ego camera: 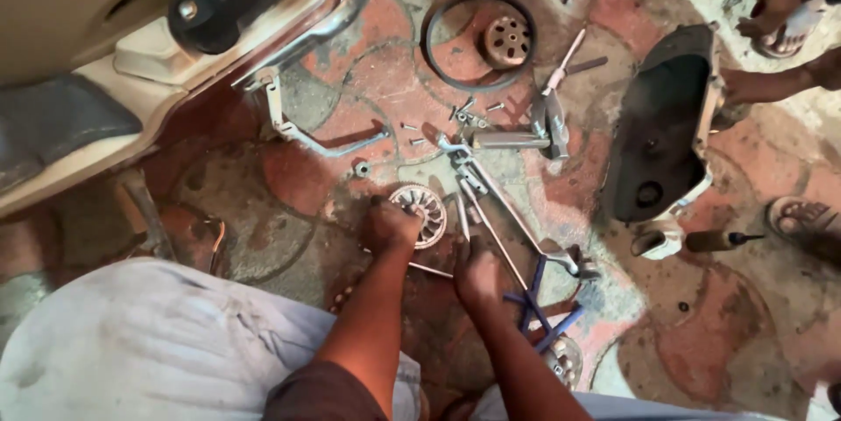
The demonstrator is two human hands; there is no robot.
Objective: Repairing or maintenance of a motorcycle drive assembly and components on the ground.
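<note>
My left hand (pixel 390 226) rests on the floor with its fingers curled against a round finned metal disc (pixel 422 211). My right hand (pixel 476 274) is closed on the handle of a thin metal tool (pixel 462 216) that points up toward the disc. Long wrenches and rods (pixel 504 215) lie just right of my right hand. A blue cross-shaped wrench (pixel 536 309) lies below them. Several small bolts (pixel 469 114) are scattered further up the floor.
A scooter body (pixel 131 44) with its stand (pixel 302 136) fills the upper left. A rubber belt (pixel 479 40) rings a round pulley. A black engine cover (pixel 661 123) lies right, a small bottle (pixel 714 240) below it. Other people's feet (pixel 780 27) stand at the right edge.
</note>
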